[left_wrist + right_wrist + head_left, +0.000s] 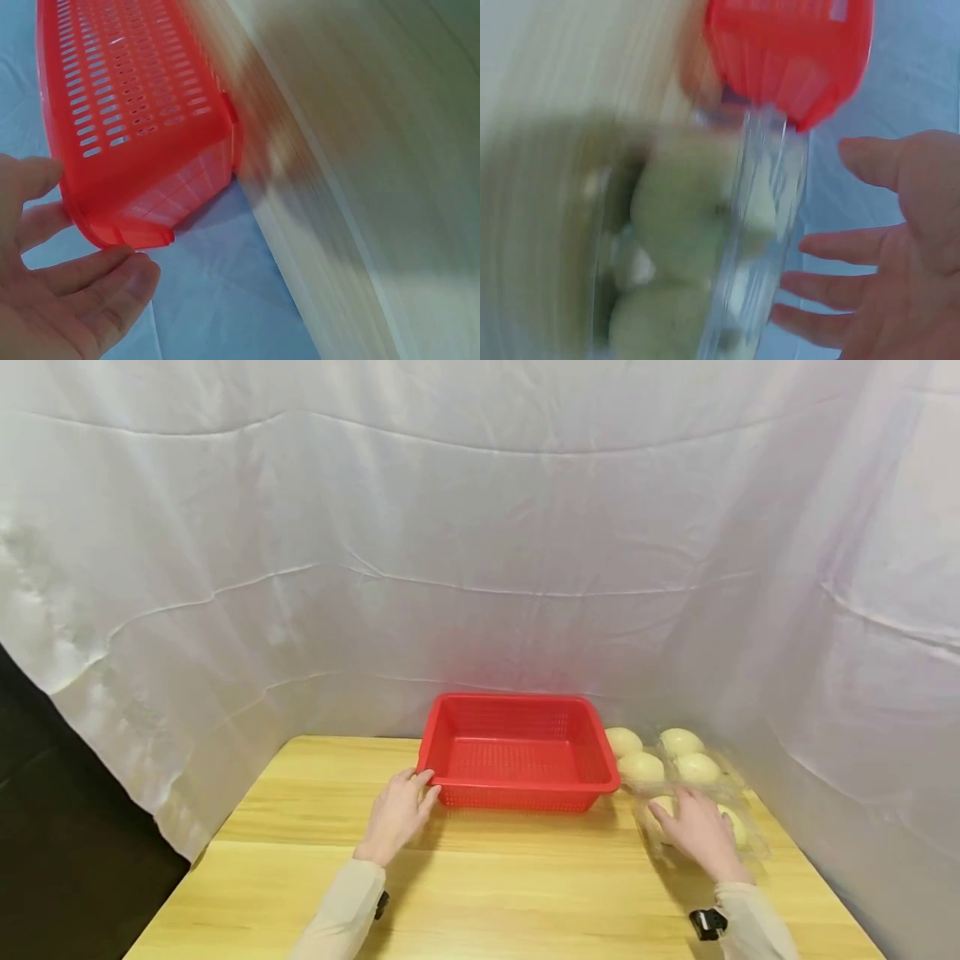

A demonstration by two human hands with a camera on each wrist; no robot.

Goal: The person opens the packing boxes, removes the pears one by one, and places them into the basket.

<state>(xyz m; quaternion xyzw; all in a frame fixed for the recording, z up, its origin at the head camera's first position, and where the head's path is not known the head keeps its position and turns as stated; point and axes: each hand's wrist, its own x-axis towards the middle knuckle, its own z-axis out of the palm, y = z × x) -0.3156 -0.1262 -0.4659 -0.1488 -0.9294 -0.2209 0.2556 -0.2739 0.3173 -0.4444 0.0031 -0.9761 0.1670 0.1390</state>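
**Head view: left hand at the red basket, right hand over the pale fruits**

The red basket sits upright near the back of the worktop, with the fruits just to its right. The fruits, round and pale yellow, lie in a clear container.

The left hand is at the basket's near left corner. Its grip is loose, the thumb and fingers apart about the rim and touching it lightly rather than clenching it. The right hand is above the nearest pair of fruits. Its grip is apart as well, the fingers almost straight and holding nothing; the right wrist view is blurred, so I cannot tell whether the fingertips touch the container.

The step in hand looks like steadying the basket while getting hold of a fruit. To do that well, light pressure from the left hand should be enough; a hard pull could skew or tip the basket. The right hand would do best to spread wide over one fruit, thumb and fingers on opposite sides, because the skin looks smooth and may slip. A straight upward lift should avoid snagging the thin plastic wall, which could drag the whole container along.
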